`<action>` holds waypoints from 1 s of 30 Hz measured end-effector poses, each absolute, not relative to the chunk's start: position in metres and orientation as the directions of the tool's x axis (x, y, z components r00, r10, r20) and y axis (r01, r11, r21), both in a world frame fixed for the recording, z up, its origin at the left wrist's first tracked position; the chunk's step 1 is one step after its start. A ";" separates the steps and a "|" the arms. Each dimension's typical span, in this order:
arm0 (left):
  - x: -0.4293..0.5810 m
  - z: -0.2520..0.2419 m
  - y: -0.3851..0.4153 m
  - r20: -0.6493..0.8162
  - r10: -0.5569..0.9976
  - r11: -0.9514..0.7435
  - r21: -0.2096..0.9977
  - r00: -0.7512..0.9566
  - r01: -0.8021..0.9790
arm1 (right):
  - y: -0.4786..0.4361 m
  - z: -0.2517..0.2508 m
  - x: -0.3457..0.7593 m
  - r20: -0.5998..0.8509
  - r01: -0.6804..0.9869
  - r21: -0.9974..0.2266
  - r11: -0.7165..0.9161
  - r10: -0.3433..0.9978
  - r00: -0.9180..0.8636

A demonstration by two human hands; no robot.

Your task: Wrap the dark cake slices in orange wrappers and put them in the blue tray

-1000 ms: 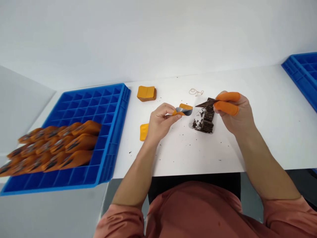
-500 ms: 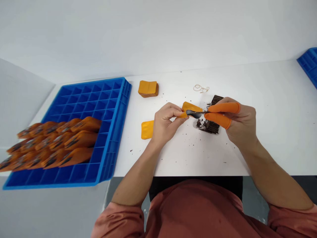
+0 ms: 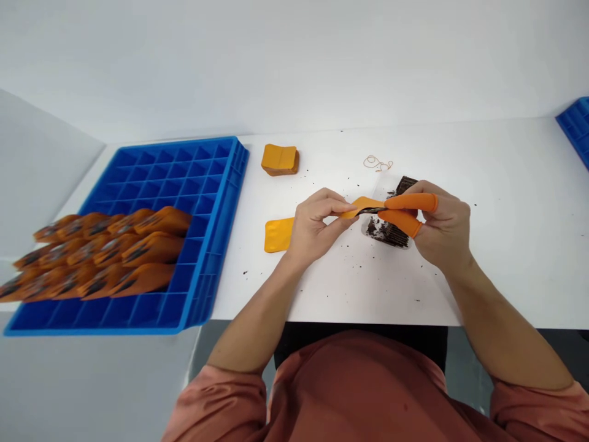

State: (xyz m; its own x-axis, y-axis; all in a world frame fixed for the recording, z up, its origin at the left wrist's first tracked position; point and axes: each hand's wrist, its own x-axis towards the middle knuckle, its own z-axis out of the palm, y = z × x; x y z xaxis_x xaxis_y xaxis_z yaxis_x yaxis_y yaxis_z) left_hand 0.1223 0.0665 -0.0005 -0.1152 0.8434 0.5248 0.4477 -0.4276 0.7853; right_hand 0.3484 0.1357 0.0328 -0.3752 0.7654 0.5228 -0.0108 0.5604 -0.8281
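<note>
We list first the white bench (image 3: 515, 270), which carries everything here. On its left sits a blue plastic grid tray (image 3: 224, 209); a second blue tray (image 3: 575, 129) shows only as a corner at the far right. We count three overlapping rows of orange pouches (image 3: 110, 253) lying in the near-left tray, each with a dark stripe. Their shingled lay seems chosen to fit many into little space.

At the near edge of the bench we note a person in a salmon shirt (image 3: 350, 393). Their left hand (image 3: 315, 230) pinches an orange piece (image 3: 363, 205) between thumb and fingers, apparently steadying it. Their right hand (image 3: 444, 230) closes thumb and forefinger, both sheathed in orange finger cots (image 3: 409, 201), on a thin dark strip (image 3: 373, 210) at that piece's edge. The cots probably keep the dark material off the skin.

Just beyond the hands, we find a crumbling dark brown stack (image 3: 389, 236) on a clear sheet, placed within easy reach. Further left lie a small orange stack (image 3: 280, 158) and a single flat orange piece (image 3: 278, 234). Last, we record a loop of thin tan rubber bands (image 3: 378, 162) and dark crumbs (image 3: 322, 273) scattered over the bench.
</note>
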 end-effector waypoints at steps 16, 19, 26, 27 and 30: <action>0.123 0.000 0.067 0.588 0.790 -0.495 0.780 -0.175 0.383 | 0.144 0.020 0.347 0.515 -0.024 -0.828 0.560 0.743 -0.428; 0.120 0.001 0.067 0.652 0.743 -0.522 0.706 -0.152 0.480 | 0.145 0.020 0.348 0.549 0.007 -0.792 0.611 0.717 -0.430; 0.119 0.003 0.066 0.757 0.653 -0.571 0.508 -0.018 0.645 | 0.152 0.014 0.352 0.667 0.145 -0.606 0.782 0.600 -0.442; 0.119 0.003 0.066 0.773 0.634 -0.579 0.470 0.005 0.667 | 0.152 0.013 0.351 0.698 0.150 -0.558 0.816 0.560 -0.446; 0.119 0.004 0.064 0.814 0.576 -0.585 0.352 0.069 0.730 | 0.152 0.012 0.349 0.768 0.168 -0.431 0.887 0.458 -0.449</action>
